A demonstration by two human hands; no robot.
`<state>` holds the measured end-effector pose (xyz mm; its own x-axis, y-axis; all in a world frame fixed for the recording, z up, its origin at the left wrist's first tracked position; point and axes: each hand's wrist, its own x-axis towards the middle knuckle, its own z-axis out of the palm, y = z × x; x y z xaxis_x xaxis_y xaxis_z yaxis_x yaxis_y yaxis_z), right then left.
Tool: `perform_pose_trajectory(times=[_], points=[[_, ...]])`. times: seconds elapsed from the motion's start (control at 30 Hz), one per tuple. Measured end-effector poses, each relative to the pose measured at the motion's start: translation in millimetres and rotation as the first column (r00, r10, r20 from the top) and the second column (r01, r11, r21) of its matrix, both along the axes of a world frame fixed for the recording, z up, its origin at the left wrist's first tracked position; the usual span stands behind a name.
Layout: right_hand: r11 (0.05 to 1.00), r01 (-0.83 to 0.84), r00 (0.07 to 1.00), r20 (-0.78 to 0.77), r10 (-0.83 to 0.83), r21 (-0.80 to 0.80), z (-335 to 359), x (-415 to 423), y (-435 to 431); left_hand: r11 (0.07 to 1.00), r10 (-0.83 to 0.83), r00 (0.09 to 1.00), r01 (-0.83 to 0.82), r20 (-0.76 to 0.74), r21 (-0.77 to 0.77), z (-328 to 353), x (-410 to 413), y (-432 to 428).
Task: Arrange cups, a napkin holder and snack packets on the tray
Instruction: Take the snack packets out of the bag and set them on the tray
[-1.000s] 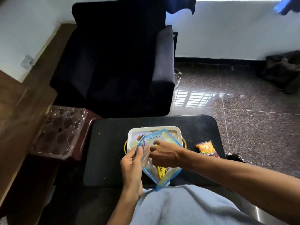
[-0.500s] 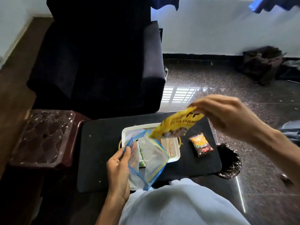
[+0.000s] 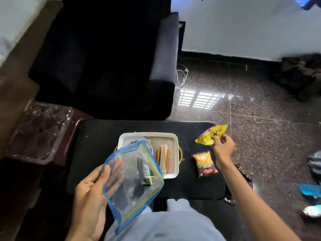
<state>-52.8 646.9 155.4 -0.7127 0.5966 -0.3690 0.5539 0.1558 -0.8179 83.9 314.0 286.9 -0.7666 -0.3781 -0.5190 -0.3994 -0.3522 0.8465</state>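
A white tray [image 3: 175, 141] with gold handles sits on the black table [image 3: 97, 146]. A napkin holder [image 3: 163, 158] stands inside it. My left hand [image 3: 90, 197] holds a clear blue-edged zip bag [image 3: 128, 185] in front of the tray, with a green and white packet [image 3: 145, 173] inside. My right hand [image 3: 223, 150] grips a yellow snack packet [image 3: 211, 134] above the table's right end. An orange and maroon snack packet [image 3: 205, 163] lies on the table to the right of the tray. The bag hides the tray's left part.
A dark armchair [image 3: 107, 58] stands behind the table. A maroon stool [image 3: 40, 131] is at the left. Speckled floor [image 3: 260, 110] spreads to the right, with a dark cloth heap [image 3: 298, 73] by the wall and blue items [image 3: 311, 190] at the right edge.
My right hand has pulled the yellow packet out of the zip bag and carried it right, then lower, over the table's right end. The left hand keeps hold of the bag.
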Motion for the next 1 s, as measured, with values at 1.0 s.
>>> perform_pose_trajectory(times=[1.0], points=[[0.309, -0.921, 0.388, -0.482, 0.786, -0.236, 126, 68, -91, 0.994, 0.026, 0.999, -0.022, 0.029, -0.106, -10, -10, 45]])
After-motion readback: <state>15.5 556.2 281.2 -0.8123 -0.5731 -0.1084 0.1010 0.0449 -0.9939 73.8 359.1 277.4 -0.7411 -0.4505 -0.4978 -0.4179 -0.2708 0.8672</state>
